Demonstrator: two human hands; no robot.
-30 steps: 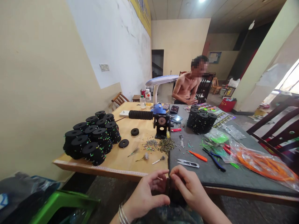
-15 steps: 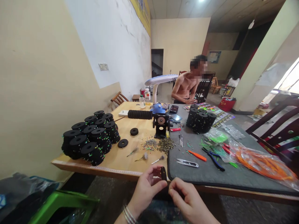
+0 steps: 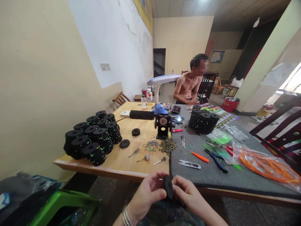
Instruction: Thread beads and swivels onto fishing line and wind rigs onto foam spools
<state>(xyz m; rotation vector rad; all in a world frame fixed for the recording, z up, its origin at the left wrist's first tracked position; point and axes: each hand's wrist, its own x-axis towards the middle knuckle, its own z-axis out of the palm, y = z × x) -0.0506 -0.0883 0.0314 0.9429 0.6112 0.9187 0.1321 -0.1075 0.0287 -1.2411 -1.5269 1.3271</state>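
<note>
A black foam disc [image 3: 168,187] stands on edge between my two hands, just below the table's near edge. My left hand [image 3: 147,195] pinches its left side with thumb and fingers; a bangle shows at that wrist. From the right, my right hand [image 3: 188,195] has its fingertips closed against the disc. On the wooden table [image 3: 131,163] lie more loose black discs [image 3: 124,144] and a big pile of stacked black spools [image 3: 92,138] at the left.
A hand-crank winder [image 3: 162,121] with a black foam roller stands mid-table. A grey mat [image 3: 211,174] carries snips [image 3: 189,164], pliers, an orange tool, black spools [image 3: 203,121] and orange-filled bags [image 3: 265,164]. A shirtless person [image 3: 189,86] sits at the far end. A green stool [image 3: 63,204] is lower left.
The black disc has turned to face me more and now sits between both hands. My right hand has closed in on it from the right.
</note>
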